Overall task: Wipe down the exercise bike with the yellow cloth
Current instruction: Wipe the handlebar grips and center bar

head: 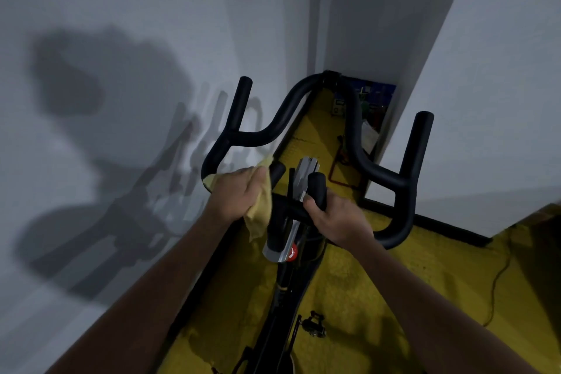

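A: Item 1, exercise bike [285,240]. Location?

B: Centre frame, on yellow floor mat [349,282], tucked betw. two white walls. Black handlebars [358,136] fan out wide; silver stem plate and a red knob [293,252] below the clamp.

A: Item 2, yellow cloth [261,209]?

B: In the left hand [238,194], pressed on the near-left bend of the bar. Fingers curled shut round cloth and tube together; a loose tail hangs down beside the stem.

A: Right hand [337,218]?

B: Fingers wrapped closed on the short upright centre grip [317,188], no cloth. Looks like a steadying hold.

A: Handling notes?

B: Judged only: cloth soft, light, limp, prob. bunches and slips unless kept wadded in the palm; best held as now, folded over the tube so it wraps round. Bars rigid, rubbery-looking coating, likely grippy, so cloth may drag. Frame heavy, won't shift under wiping pressure. Loose tail could snag on knob or plate edge.

A: Brands, labels, writing?

B: None legible. Blue panel [376,100] in far corner has coloured marks, too small and blurred to read. Nothing readable on bike.

A: Other?

B: Pedal [315,326] low in frame; thin cable [498,279] on mat at right.
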A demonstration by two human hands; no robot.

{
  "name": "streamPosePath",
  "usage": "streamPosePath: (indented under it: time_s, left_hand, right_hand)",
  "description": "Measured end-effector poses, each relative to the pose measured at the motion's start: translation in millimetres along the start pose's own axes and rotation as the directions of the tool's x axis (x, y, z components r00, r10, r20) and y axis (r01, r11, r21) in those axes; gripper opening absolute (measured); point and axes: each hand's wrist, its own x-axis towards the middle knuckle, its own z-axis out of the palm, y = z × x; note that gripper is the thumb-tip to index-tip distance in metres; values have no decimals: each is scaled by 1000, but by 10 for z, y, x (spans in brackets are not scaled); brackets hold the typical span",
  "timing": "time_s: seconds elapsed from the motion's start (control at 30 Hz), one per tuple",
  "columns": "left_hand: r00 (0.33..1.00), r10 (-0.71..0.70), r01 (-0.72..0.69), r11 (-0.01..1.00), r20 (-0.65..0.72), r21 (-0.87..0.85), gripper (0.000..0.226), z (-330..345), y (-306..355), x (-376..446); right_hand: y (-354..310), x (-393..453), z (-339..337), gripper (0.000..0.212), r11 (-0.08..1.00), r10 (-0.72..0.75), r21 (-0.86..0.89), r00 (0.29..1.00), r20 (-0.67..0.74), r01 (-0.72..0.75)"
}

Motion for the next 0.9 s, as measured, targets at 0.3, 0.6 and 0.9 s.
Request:
streamPosePath:
  time_s: [0.3,0.6,0.9]
  left_hand:
    - [992,28,-17,995,-121,95,50,-72,-664,197]
    - [850,-192,138,980,-491,-144,45,560,336,-232]
    - [916,23,-39,999,-400,-33,46,734,660,-606]
  right_hand:
    - [-38,-25,-13,44,998,-33,-47,999,-27,32]
    - [-56,-66,-48,78,999,36,33,999,-22,-35]
    - [-59,-86,-124,70,952,169,249,984,55,-177]
